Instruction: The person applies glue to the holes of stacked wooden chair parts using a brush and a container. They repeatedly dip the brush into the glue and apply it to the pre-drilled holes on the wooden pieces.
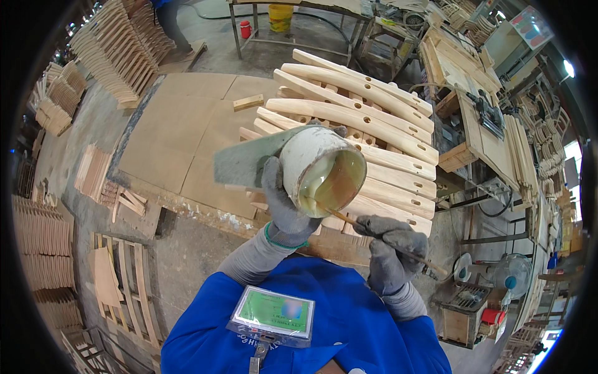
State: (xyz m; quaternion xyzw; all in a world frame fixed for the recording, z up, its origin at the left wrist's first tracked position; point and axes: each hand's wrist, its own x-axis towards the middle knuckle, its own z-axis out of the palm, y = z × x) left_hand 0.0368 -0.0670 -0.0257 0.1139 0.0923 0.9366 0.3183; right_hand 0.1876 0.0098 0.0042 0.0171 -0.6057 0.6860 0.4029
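At picture centre, a white pot [321,171] of yellowish glue is gripped by the gloved left hand [283,202]. A thin stick [374,229], dipped in it, is grasped by the right hand [389,252] at five o'clock. Curved wooden pieces [361,124] are stacked at twelve o'clock on a workshop bench [187,137].

A white, glue-smeared cup [322,171] sits tipped on its side, mouth facing five o'clock, holding pale yellowish liquid that pools against the lower wall. A thin wooden stick [349,219] slants out of the mouth toward four o'clock, its tip dipped in the liquid at ten o'clock
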